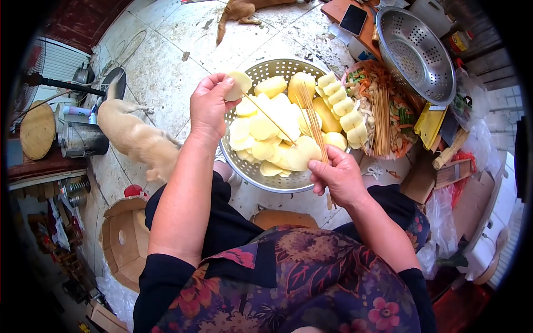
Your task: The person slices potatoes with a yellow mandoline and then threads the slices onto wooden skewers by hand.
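Note:
Over the left part of a metal colander [268, 185], my left hand [211, 102] pinches a thin pale potato slice [237, 85]. A wooden skewer [269, 118] runs from that slice down to another slice [302, 154] beside my right hand. My right hand [338, 175] is closed around a bundle of skewers [313, 119] and touches that lower slice. Beneath both hands the colander holds many potato slices [263, 126] and several whole peeled potatoes [300, 86]. Skewered pale pieces [341, 102] lie at the colander's right rim.
Right of the colander are loose skewers [381, 119] on shredded vegetables [363, 75], an empty colander [416, 55] and a phone [353, 19]. A light-coloured dog [133, 130] lies at left, a brown dog [244, 11] at the top. A cardboard box [125, 244] stands lower left.

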